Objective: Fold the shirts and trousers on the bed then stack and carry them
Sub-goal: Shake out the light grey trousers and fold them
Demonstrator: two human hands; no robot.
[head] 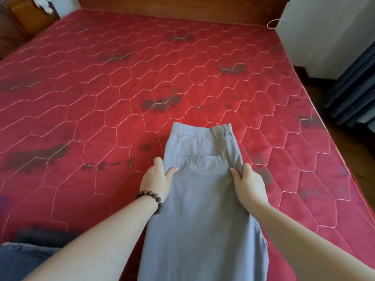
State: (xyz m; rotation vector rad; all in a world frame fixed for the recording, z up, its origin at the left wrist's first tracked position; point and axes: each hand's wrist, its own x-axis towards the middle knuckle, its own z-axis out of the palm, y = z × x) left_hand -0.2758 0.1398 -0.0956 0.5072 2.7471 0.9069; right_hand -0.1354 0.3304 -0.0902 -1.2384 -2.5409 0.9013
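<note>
Fingers of both the left hand [155, 180] and right hand [248, 182] pinch grey trousers [199, 199] on the red quilted mattress [121, 88], waistband toward twelve o'clock, legs toward six; wooden headboard [182, 5] beyond.

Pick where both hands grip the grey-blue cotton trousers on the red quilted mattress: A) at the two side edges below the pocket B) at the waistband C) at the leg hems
A: the left hand and right hand pinch opposite side edges of the grey-blue cotton trousers, nearer the person than the waistband.
</note>
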